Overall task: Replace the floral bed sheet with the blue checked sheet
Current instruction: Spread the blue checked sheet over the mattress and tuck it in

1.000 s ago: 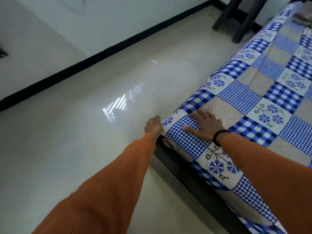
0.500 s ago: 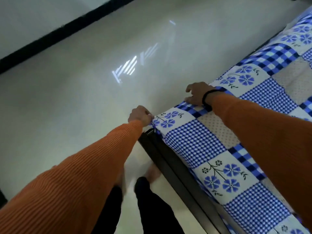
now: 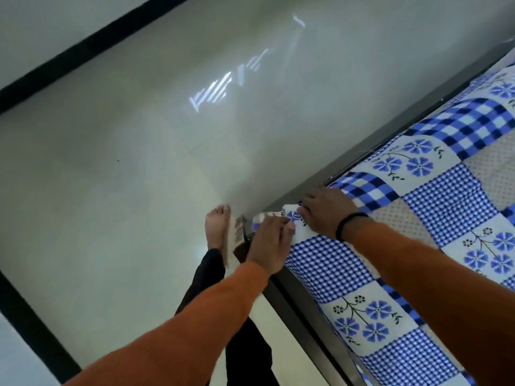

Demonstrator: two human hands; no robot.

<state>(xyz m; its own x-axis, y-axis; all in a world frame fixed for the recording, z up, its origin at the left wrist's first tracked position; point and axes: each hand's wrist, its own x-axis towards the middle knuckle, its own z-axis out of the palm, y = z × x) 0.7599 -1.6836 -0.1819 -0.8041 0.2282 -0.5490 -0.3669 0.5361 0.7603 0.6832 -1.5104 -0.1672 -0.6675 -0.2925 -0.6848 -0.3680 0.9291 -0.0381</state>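
Observation:
The blue checked sheet (image 3: 434, 213), a patchwork of blue checks, blue flowers and dotted beige squares, covers the bed at the right. Its corner lies at the bed's corner near the frame's middle. My left hand (image 3: 269, 243) pinches that corner of the sheet from the floor side. My right hand (image 3: 326, 210), with a black band on the wrist, presses down on the sheet's edge just beyond the corner, fingers touching the left hand's. No floral sheet shows.
The dark bed frame (image 3: 303, 310) runs along the sheet's edge from bottom right up to top right. My bare foot (image 3: 216, 227) and dark trouser leg stand right beside the bed corner. Glossy pale floor (image 3: 125, 162) spreads left, bounded by a black skirting (image 3: 83, 48).
My right hand has come back along the edge to the corner and now meets my left hand there. The view has tilted further down; my foot is now beside the corner.

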